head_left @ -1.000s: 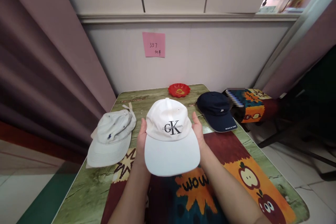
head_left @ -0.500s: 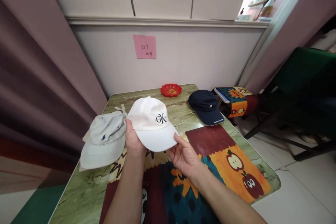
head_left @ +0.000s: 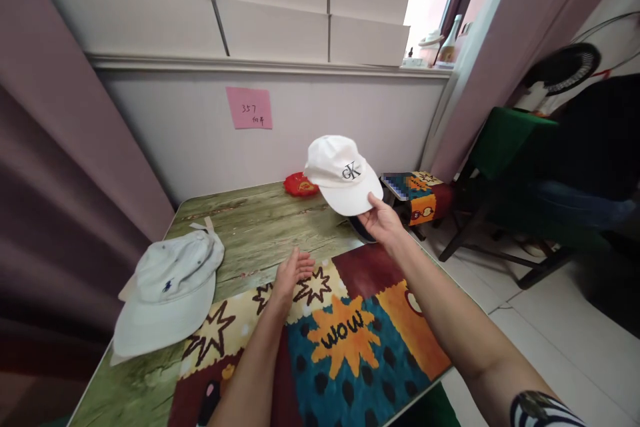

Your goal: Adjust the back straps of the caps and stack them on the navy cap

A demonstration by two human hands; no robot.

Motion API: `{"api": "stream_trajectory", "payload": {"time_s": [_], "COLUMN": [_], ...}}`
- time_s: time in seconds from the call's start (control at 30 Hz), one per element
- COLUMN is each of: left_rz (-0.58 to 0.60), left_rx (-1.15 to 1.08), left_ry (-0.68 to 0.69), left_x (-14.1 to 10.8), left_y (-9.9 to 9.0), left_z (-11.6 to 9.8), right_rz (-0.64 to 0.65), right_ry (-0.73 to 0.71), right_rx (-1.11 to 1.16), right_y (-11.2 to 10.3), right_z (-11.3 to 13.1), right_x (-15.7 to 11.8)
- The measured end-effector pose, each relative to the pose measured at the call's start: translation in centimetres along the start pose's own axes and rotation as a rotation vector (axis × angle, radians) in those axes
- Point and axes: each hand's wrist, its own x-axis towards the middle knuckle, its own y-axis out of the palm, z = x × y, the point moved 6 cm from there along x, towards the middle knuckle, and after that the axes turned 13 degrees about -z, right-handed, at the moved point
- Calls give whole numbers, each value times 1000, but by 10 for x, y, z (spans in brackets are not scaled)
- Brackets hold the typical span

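Observation:
My right hand [head_left: 383,219] grips a white baseball cap [head_left: 335,170] by its brim and holds it up over the far right of the table. Dark letters mark the cap's front. Behind it, a navy cap [head_left: 364,230] is mostly hidden, with only part of its brim showing. My left hand [head_left: 295,271] is empty, fingers stretched out, above the patterned mat in the middle. On the left of the table lies a pale grey cap [head_left: 173,287] with a small dark emblem and a loose strap at the back.
A red scalloped dish [head_left: 299,185] sits at the table's [head_left: 240,223] back edge, partly behind the white cap. The colourful mat [head_left: 345,340] covers the front. At the right stand a stool with a patterned cover [head_left: 425,197] and a person in dark clothes [head_left: 595,147].
The white cap has gone up and right in my right hand, now covering most of the navy cap. My left hand has let go of it. The view has turned rightward.

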Motion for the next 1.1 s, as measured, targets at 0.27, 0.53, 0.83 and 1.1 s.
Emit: {"api": "stream_trajectory", "payload": {"time_s": [0.27,0.53,0.83,1.1], "left_rz": [-17,-19,-16,1], "left_rx": [-41,-40,-43,-51], "left_ry": [-14,-37,-51,-65], "left_x": [11,10,11,11], "left_y": [-7,-8,-8,-8], "left_z": [9,9,10,11], "right_rz": [-289,-397,-440,-488], "right_ry": [-45,-67,-203,-379], "right_rx": [-107,-220,-411,-645], "right_y": [-64,-103,-127,-135], "right_z": [15,10,13,17], "right_x": [63,75,68,62]}}
